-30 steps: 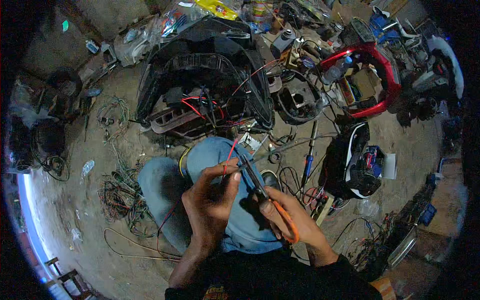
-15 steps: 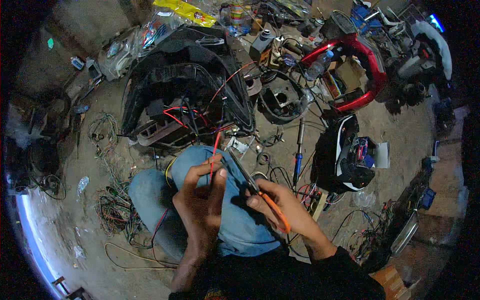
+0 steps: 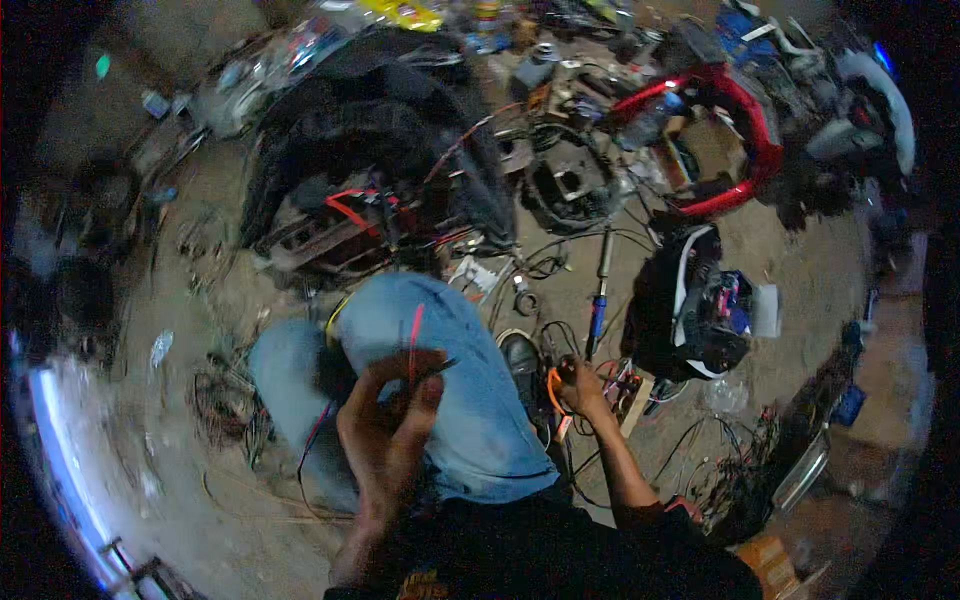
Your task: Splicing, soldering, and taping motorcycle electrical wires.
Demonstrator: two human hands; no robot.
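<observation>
My left hand (image 3: 385, 420) is raised over my jeans-clad knee, thumb and fingers pinched on a thin red wire (image 3: 416, 328) that stands up from the grip. A small dark tip also shows at the fingertips, too blurred to name. Out to the right and lower, near my dark shoe (image 3: 520, 354), my right hand (image 3: 584, 392) is closed at orange-handled scissors (image 3: 555, 388). The fingers partly hide the scissors, and motion blurs them. Beside that hand are coloured wires and a light wooden strip (image 3: 636, 405).
A large black plastic fairing (image 3: 370, 110) with red wires lies ahead. A soldering iron with a blue handle (image 3: 598, 315) is on the floor, next to a black-and-white housing (image 3: 685, 305). Farther right sits a red curved trim piece (image 3: 765, 160). Tangled wires (image 3: 230, 410) lie at left.
My right hand has moved away from the red wire, right and down toward the floor, with the scissors. The left hand has dropped slightly with the wire. The view has blurred.
</observation>
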